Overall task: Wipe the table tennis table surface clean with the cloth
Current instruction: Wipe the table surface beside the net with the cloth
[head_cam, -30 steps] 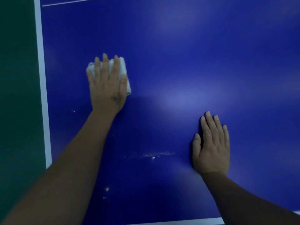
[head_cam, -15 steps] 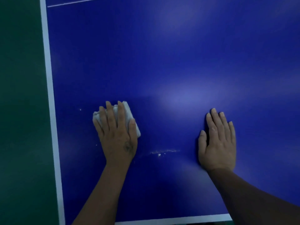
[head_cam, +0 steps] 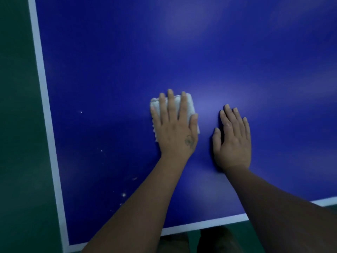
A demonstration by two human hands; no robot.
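White specks dot the blue table tennis table near its white edge line. Right hand lies flat on the surface, fingers straight and close together. Just beside it, left hand presses flat, fingers slightly spread, on a folded white cloth mid-table.

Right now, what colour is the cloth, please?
White, under the left hand; cloth, head view.

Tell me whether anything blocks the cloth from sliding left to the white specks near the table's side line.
Nothing visible does. The cloth lies flat under the left hand, and only bare blue table separates it from the specks. The right hand rests on the opposite side, out of that path.
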